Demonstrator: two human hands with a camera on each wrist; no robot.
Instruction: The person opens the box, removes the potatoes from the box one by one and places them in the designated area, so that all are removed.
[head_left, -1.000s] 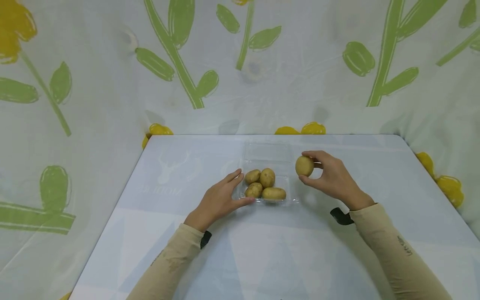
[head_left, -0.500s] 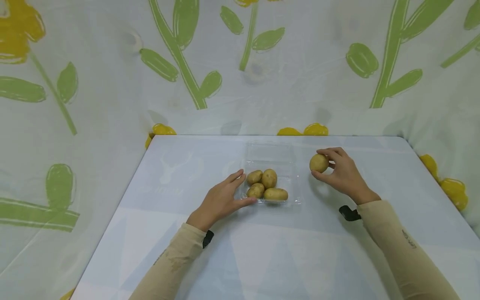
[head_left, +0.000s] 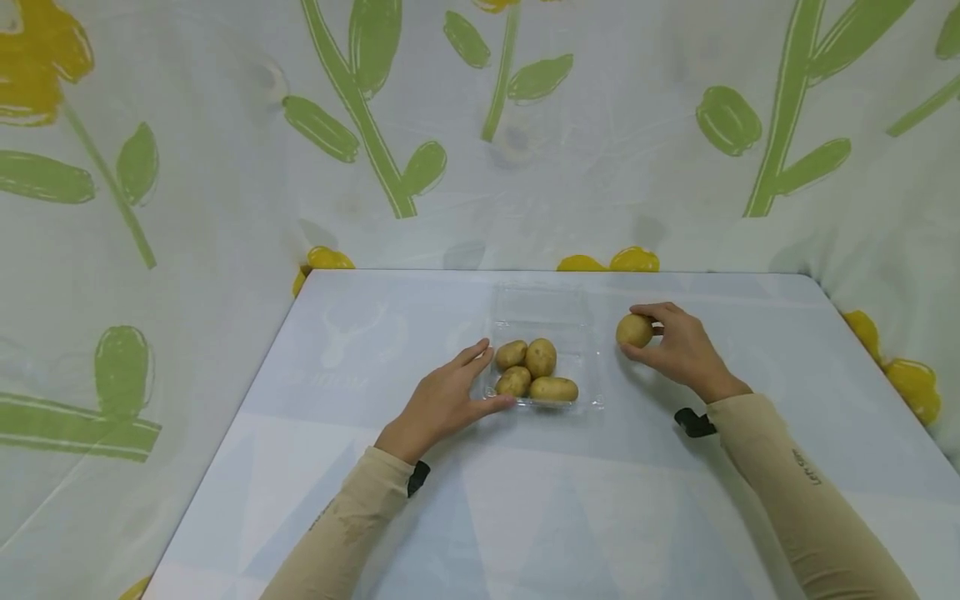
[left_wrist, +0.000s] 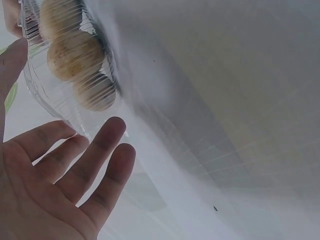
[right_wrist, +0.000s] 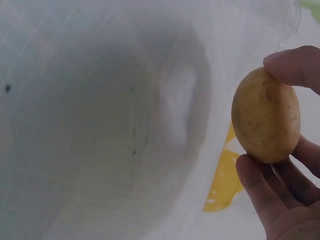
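We see the held potato [head_left: 634, 331] to the right of the clear container [head_left: 579, 367], apart from it and seemingly above the table [head_left: 465, 525]. The right hand [head_left: 684, 350] pinches it between thumb and fingertips, with the potato on the hand's container side. This hand is therefore the nearer one; the left hand [head_left: 441, 403] is across the container. Its fingers are spread at the left side, and its thumb reaches along the near edge. Inside, four potatoes [head_left: 541, 357] sit toward the left and front, with bare floor at the back right. The lid [head_left: 540, 302] lies folded back beyond.

From the head view, we would take the held potato for nearly round. Only the right wrist view shows us its longer axis, running roughly from thumb to fingertips. The left wrist view gives us the container's ribbed wall, three potatoes behind it and the parted fingers; whether every fingertip touches the plastic, we cannot tell. Beyond the table hangs a flower-patterned cloth [head_left: 600, 167].
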